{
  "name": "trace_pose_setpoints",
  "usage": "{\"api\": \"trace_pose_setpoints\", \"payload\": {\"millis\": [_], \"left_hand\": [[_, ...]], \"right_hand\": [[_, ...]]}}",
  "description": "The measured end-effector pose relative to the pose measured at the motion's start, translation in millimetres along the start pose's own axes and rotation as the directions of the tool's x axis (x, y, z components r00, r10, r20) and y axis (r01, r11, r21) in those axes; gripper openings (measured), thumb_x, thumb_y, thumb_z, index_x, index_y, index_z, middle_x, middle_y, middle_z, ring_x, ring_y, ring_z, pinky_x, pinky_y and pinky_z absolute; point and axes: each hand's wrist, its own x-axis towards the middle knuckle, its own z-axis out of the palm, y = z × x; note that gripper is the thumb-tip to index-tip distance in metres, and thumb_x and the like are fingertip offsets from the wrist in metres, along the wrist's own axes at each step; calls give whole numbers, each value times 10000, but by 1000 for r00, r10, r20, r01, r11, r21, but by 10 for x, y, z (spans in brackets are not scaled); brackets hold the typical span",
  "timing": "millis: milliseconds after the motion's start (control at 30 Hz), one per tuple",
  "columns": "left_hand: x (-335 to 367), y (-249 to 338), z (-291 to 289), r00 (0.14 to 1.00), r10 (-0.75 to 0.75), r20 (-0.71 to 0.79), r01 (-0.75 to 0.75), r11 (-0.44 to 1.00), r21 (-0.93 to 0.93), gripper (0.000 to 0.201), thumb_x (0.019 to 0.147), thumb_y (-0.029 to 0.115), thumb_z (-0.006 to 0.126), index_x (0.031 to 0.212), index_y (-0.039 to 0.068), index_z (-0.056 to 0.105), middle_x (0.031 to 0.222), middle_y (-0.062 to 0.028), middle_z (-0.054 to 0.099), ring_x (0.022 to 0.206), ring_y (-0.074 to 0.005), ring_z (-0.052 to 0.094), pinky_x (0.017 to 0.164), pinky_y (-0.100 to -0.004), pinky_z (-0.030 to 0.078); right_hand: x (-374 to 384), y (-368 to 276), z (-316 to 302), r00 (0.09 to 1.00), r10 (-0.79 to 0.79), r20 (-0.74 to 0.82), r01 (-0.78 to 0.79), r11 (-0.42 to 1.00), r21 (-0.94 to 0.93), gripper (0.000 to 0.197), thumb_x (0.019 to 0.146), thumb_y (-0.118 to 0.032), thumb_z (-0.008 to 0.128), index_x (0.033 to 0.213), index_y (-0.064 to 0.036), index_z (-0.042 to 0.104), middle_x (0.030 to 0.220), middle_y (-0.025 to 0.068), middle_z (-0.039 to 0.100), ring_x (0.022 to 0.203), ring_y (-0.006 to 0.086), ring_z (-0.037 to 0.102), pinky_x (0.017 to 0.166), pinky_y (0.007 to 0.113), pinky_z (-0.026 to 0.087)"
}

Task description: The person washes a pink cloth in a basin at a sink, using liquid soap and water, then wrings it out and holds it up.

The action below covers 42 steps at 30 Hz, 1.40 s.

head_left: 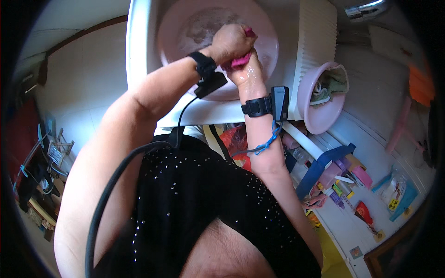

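A bright pink cloth [241, 61] is bunched between my two hands, over a pale pink basin [169, 32]. My left hand [232, 42] is closed in a fist around the upper part of it. Just below, my right hand [246, 73] has its palm turned up and its fingers mostly hidden behind the cloth and the left hand. Wet suds shine on the right palm and wrist. Cloudy, foamy water [204, 28] lies in the basin. Each wrist wears a black strap with a small black device.
The basin sits in a white sink [139, 51] with a ribbed washboard side [317, 37] on the right. Beyond that, a second pink basin [309, 99] holds a green cloth [331, 85]. Bottles and packets [340, 190] crowd the lower right. A black cable [104, 194] runs along my left arm.
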Motion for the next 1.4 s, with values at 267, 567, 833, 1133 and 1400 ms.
{"api": "trace_pose_setpoints", "payload": {"millis": [267, 567, 833, 1133, 1400], "left_hand": [[-433, 173, 95, 987, 156, 33, -157, 986, 50, 427, 804, 481, 577, 719, 70, 656, 741, -153, 622, 650, -262, 616, 557, -368, 487], [-585, 387, 169, 986, 164, 32, -166, 984, 58, 390, 773, 451, 573, 702, 78, 664, 693, -168, 620, 642, -319, 617, 626, -386, 508], [-483, 496, 169, 996, 86, 5, -86, 996, 20, 344, 816, 386, 500, 738, 96, 667, 725, -154, 626, 698, -310, 618, 631, -402, 500], [839, -779, -80, 997, -33, 68, 23, 989, 149, 402, 869, 402, 483, 960, 42, 638, 871, -164, 648, 772, -271, 622, 716, -362, 482], [201, -362, 314, 772, -207, 601, 384, 905, -181, 192, 734, 81, 598, 919, 53, 637, 788, -85, 633, 723, -185, 577, 630, -310, 481]], "right_hand": [[252, -52, -413, 922, -95, 376, 115, 993, -31, 464, 860, -465, 476, 1212, -167, 423, 1165, 81, 487, 1108, 226, 446, 929, 405, 389], [359, 85, -444, 14, -415, 910, -104, 904, 414, 489, 858, -548, 383, 1088, -129, 485, 1008, 41, 482, 908, 203, 486, 826, 357, 410], [191, -150, -489, 868, -210, 449, 197, 977, 75, 444, 852, -514, 420, 1074, -131, 450, 1064, 69, 497, 965, 217, 497, 849, 362, 410], [171, -459, -400, 949, -252, 191, 249, 968, 41, 499, 897, -342, 466, 1322, -132, 312, 1324, 133, 364, 1257, 334, 305, 1031, 504, 241], [528, -411, -551, 993, 70, -97, -74, 997, -35, 715, 800, -353, 599, 1369, -124, 232, 1366, 165, 306, 1232, 378, 310, 970, 597, 254]]}}
